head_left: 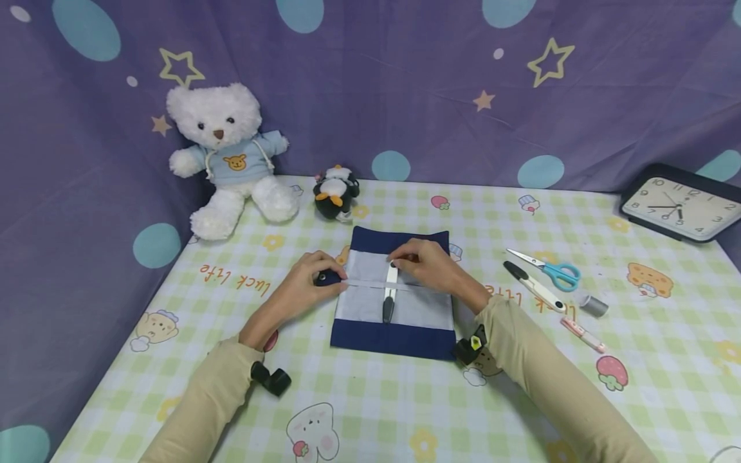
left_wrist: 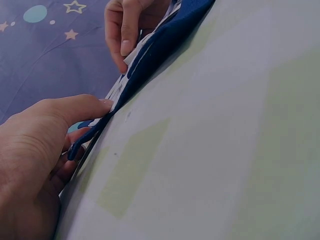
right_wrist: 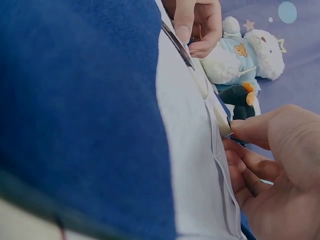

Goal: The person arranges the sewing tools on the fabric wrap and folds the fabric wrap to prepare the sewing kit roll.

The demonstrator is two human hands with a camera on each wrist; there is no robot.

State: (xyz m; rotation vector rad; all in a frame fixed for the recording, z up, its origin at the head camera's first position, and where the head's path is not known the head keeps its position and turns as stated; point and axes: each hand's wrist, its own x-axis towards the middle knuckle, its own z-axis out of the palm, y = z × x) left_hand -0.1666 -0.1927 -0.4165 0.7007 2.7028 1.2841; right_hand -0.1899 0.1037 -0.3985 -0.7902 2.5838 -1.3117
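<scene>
A navy fabric roll (head_left: pixel 393 338) lies spread out, its pale grey inner panel crossed by a thin white elastic band (head_left: pixel 365 283). Under this band lies a slim white tool (head_left: pixel 392 275) with a dark tapered end pointing toward me; its kind is unclear. My right hand (head_left: pixel 433 265) pinches the tool's far white end between thumb and fingers. At the roll's left edge my left hand (head_left: pixel 307 283) pinches the fabric by the band's end, thumb on top, as the left wrist view shows. A small navy tab (left_wrist: pixel 80 144) sticks out beside those fingers.
To the right lie blue-handled scissors (head_left: pixel 558 275), a white tool with a black tip (head_left: pixel 535 287), a grey thread spool (head_left: pixel 594 305) and a pink pen-like item (head_left: pixel 583 335). A teddy bear (head_left: pixel 231 154), toy penguin (head_left: pixel 334 193) and clock (head_left: pixel 680 202) stand behind.
</scene>
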